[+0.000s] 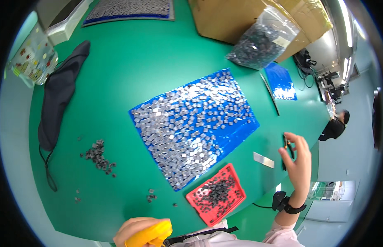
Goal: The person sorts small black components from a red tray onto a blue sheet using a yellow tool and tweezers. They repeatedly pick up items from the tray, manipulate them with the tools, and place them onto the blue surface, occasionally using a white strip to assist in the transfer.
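At the lower left edge my left hand [133, 227] is closed around a smooth yellow object [152, 234]; the frame does not show its kind. My right hand [298, 162] reaches over the right side of the table, thumb and fingers apart. Beside its fingertips lies a small black-and-orange hand tool [288, 147], partly hidden by the hand. Left of that hand is a flat metal strip [264, 160]. A blue sheet [236, 138] in the middle carries many small silvery metal blocks [158, 119]. Below it, a red tray [239, 197] holds small dark pieces [218, 191].
Loose dark pieces [99, 155] lie at the left on the green table [105, 82]. A dark fabric pouch [57, 99] is farther left. At the back stand a cardboard box [216, 20] and a clear bag of dark parts [259, 43]. A thin rod [270, 95] lies beside another blue sheet [281, 80].
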The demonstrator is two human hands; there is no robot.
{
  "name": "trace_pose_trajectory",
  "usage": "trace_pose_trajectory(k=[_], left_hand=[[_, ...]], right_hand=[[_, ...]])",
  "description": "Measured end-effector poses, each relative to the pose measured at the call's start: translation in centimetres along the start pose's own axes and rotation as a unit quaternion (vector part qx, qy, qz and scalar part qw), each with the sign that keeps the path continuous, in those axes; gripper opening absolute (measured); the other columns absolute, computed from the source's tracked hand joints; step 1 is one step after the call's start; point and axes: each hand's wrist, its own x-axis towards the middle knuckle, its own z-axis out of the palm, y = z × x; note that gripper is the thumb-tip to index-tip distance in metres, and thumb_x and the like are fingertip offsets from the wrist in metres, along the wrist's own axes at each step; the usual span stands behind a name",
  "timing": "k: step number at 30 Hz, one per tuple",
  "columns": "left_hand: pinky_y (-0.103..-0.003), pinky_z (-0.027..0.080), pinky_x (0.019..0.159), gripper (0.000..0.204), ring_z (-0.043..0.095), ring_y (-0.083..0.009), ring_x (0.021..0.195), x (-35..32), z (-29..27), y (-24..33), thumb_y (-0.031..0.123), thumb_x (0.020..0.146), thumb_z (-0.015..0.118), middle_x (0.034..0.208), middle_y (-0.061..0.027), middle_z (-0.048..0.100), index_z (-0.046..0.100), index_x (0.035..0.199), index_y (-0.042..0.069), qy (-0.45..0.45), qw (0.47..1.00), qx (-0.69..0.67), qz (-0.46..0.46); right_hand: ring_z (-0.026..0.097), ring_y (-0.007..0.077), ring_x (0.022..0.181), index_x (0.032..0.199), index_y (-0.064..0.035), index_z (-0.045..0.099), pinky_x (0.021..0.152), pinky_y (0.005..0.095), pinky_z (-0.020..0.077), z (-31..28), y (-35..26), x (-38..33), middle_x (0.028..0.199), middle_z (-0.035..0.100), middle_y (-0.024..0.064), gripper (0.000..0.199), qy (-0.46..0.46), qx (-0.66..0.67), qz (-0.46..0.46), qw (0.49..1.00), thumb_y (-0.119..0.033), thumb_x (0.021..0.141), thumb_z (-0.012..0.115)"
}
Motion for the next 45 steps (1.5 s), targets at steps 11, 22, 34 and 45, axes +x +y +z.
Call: trace_pose_trajectory(k=[11,22,34,45], left_hand=[[-0.026,0.050,0.053,0.004,0.063,-0.0199,0.061,0.0,1.8,1.2,-0.009,0.072,0.065,0.078,-0.0189,0.068,0.068,0.071,-0.007,-0.077,0.939,-0.273,-0.193],[-0.034,0.060,0.073,0.020,0.070,-0.0252,0.080,-1.6,4.4,-0.2,-0.017,0.074,0.069,0.090,-0.0202,0.070,0.066,0.092,-0.010,-0.070,0.939,-0.261,-0.215],[-0.040,0.061,0.073,0.031,0.071,-0.0305,0.081,-2.5,6.8,0.2,-0.010,0.081,0.068,0.098,-0.0290,0.067,0.057,0.110,-0.014,-0.121,0.911,-0.319,-0.233],[-0.038,0.061,0.073,0.026,0.070,-0.0290,0.081,-2.9,7.1,-0.8,-0.007,0.081,0.069,0.097,-0.0249,0.068,0.061,0.105,-0.013,-0.117,0.924,-0.305,-0.198]], right_hand=[[0.050,0.0347,0.121,0.134,-0.0058,0.049,0.101,0.0385,0.0403,2.8,6.6,-4.4,0.132,0.051,0.0185,0.049,0.020,0.016,0.115,0.993,-0.009,0.087,0.062],[0.043,0.0127,0.076,0.107,0.0025,0.057,0.067,0.0247,0.0352,2.1,8.0,-5.2,0.092,0.049,0.0060,0.031,0.071,0.349,0.093,0.930,-0.023,0.093,0.046],[0.053,0.0270,0.085,0.093,-0.0106,0.069,0.073,0.0384,0.0437,2.7,-2.7,-7.3,0.091,0.061,0.0061,0.045,-0.041,0.327,-0.180,0.927,-0.031,0.054,0.077],[0.057,0.0244,0.082,0.092,-0.0101,0.069,0.072,0.0374,0.0437,3.6,-2.6,-7.2,0.092,0.060,0.0057,0.042,-0.028,0.314,-0.199,0.928,-0.029,0.055,0.076]])
